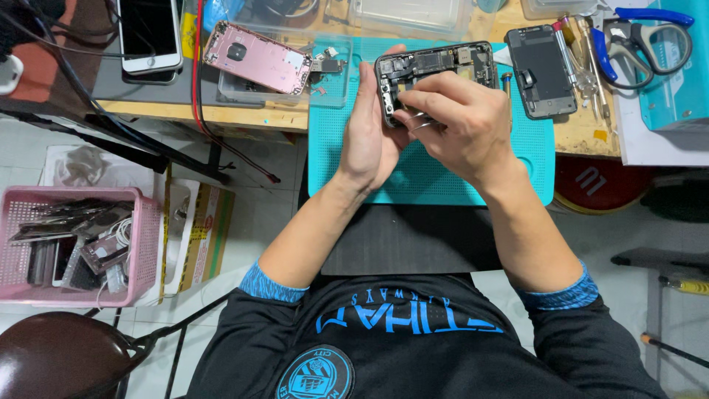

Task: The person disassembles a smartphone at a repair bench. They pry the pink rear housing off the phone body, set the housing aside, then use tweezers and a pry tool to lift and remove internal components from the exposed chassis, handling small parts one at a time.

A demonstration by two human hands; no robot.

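My left hand [367,140] grips the opened phone chassis [436,70] above the teal mat [428,174], at 12 o'clock. My right hand [461,125] fingers pinch tweezers [417,122] inside it. Screen [541,72] already off; internals remain.

A phone repair workshop: opened phones [434,70], a teal work mat [428,174], screwdrivers [583,59] and a basket of spare parts [74,244] crowd the tabletop [244,116].

Matt teal rubbery mat [443,177] on worn wooden bench [244,116].
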